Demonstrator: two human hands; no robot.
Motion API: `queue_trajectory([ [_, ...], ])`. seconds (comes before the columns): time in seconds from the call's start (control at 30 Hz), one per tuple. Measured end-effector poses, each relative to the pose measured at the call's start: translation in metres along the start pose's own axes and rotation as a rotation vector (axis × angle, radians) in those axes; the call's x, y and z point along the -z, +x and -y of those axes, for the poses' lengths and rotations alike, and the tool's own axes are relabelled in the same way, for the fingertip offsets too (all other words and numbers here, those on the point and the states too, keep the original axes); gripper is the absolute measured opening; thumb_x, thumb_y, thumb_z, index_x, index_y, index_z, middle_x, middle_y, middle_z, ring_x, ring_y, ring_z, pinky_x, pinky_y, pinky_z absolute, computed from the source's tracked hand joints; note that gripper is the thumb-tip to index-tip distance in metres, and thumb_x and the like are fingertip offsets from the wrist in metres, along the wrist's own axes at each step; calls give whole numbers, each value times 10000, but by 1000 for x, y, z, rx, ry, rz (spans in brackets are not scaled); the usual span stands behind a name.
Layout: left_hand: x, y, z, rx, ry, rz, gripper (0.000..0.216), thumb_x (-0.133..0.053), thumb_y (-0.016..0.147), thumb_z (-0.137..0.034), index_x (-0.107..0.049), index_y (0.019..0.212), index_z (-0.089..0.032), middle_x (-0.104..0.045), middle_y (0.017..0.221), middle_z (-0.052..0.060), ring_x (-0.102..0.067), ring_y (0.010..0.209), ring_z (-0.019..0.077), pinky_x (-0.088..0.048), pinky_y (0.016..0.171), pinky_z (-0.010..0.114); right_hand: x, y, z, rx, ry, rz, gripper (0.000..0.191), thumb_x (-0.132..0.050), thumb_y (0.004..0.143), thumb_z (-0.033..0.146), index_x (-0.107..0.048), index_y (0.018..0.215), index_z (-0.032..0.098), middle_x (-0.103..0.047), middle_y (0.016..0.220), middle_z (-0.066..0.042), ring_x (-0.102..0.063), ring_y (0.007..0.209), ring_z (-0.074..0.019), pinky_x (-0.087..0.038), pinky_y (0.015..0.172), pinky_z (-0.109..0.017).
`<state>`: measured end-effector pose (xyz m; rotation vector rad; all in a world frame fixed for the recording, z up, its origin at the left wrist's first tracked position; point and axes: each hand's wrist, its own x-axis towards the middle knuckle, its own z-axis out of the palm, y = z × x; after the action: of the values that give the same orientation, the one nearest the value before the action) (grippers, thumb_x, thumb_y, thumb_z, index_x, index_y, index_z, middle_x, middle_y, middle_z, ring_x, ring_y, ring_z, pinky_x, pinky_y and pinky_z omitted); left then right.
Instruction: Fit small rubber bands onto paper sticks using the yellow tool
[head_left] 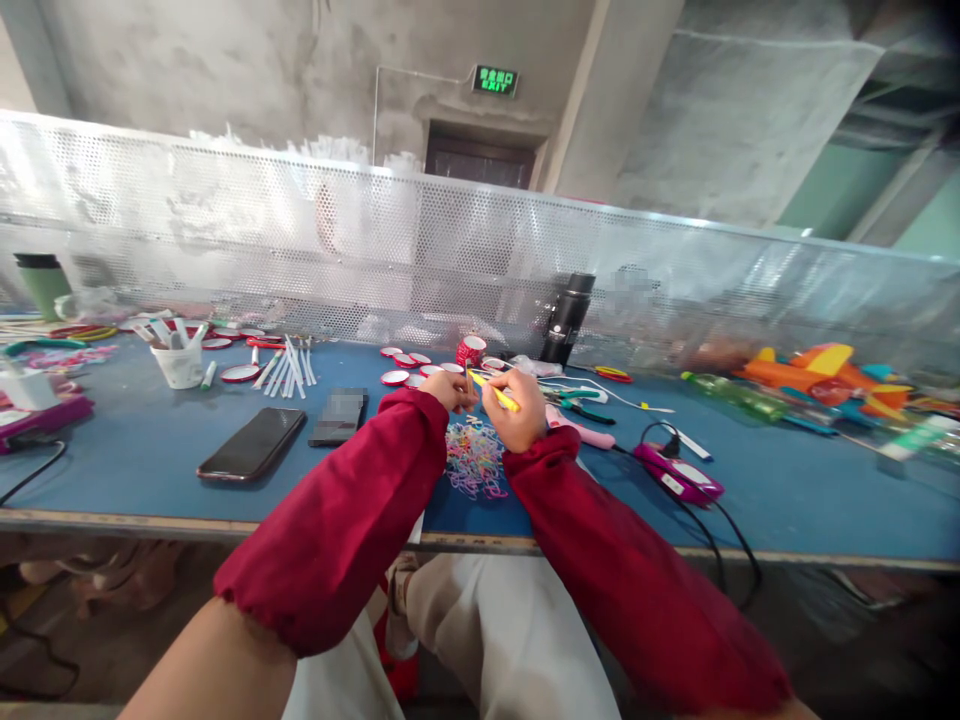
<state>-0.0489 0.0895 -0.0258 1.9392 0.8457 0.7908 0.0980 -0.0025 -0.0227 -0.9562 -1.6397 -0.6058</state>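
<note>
Both my forearms wear dark red sleeve covers and meet above the blue table [150,440]. My right hand [520,410] is closed around a thin yellow stick [496,394] that points up and to the left. My left hand [450,389] is closed in a pinch at the stick's far tip; what it pinches is too small to name. Just below both hands lies a heap of small coloured plastic loops [472,458].
A black phone [253,443] and a second dark phone [339,416] lie to the left. Red-rimmed round lids [395,377], white sticks [289,370], a white cup [180,362], a black flask [568,318], a purple tool with cable [679,475], pliers [581,403] and bright toys [817,375] surround me.
</note>
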Motion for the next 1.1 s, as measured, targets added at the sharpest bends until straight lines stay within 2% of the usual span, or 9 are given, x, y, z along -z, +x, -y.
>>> queue_trajectory([
  [0.2, 1, 0, 1, -2, 16, -4, 250, -792, 713, -344, -706, 811, -131, -675, 681, 3, -564, 531, 73, -472, 546, 180, 1, 1, -1, -24, -11, -17, 82, -596, 830, 229, -550, 763, 235, -620, 717, -16, -581, 717, -201, -454, 691, -358],
  [0.43, 0, -1, -1, -8, 2, 6, 232, -784, 726, -315, -651, 713, -125, -658, 665, -3, -545, 506, 58, -445, 513, 166, 1, 0, 2, 8, 7, 0, 85, -597, 842, 240, -557, 767, 234, -632, 724, -22, -585, 732, -211, -452, 699, -363],
  [0.63, 0, -1, 0, 1, 5, 5, 260, -792, 717, -361, -679, 782, -136, -667, 680, -8, -557, 527, 60, -453, 530, 163, 1, 1, -1, -14, 4, -15, 81, -599, 836, 228, -556, 767, 230, -618, 716, -19, -579, 720, -204, -449, 698, -356],
  [0.8, 0, -3, -4, 6, 32, 1, 220, -773, 740, -314, -658, 724, -127, -666, 680, -2, -544, 509, 57, -440, 517, 165, 1, 1, 1, 1, 14, -1, 84, -599, 838, 233, -559, 764, 231, -624, 720, -18, -578, 729, -205, -442, 700, -355],
  [1.1, 0, -1, -2, -20, 26, 2, 225, -787, 726, -318, -679, 756, -123, -673, 683, 11, -565, 533, 67, -459, 547, 174, 1, 1, -1, -3, 12, -17, 81, -601, 836, 234, -559, 766, 231, -624, 717, -21, -581, 720, -204, -446, 697, -356],
])
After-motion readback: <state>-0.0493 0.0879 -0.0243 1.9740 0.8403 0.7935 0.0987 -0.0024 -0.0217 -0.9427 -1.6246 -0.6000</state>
